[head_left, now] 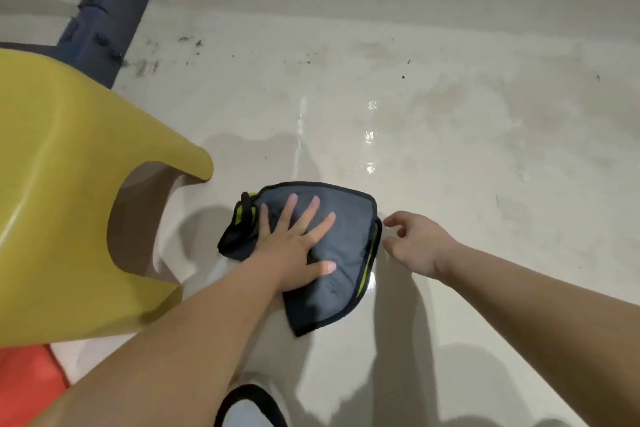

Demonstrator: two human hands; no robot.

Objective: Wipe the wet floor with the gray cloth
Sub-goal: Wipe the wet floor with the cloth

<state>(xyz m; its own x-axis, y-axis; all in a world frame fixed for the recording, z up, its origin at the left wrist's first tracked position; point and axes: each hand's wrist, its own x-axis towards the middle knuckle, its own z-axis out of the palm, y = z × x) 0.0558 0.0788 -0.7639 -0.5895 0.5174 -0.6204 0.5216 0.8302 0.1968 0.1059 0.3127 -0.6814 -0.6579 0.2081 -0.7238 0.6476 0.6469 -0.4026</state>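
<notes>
So the person is crouched down with the gray cloth on the floor right in front of them, a bit left of centre. The left hand is planted flat on top of it, fingers straight and spread, pressing down rather than gripping. The right hand sits just beside the cloth's right hem with its fingers loosely curled. As far as I can see it has hold of nothing, though the fingertips are so close to the edge that I can't rule out a touch.

The cloth isn't really stretched out in any one direction. It's bunched at its left end, with one corner pointing back toward the person.

What matters is where the water is. The shiny wet patch lies past the cloth, further from the person and slightly right. My guess is the next stroke is a push forward and a little rightward, led by the left hand since it's already on the cloth.

There's a yellow chair close on the left, so there's not much room to sweep that way.
</notes>
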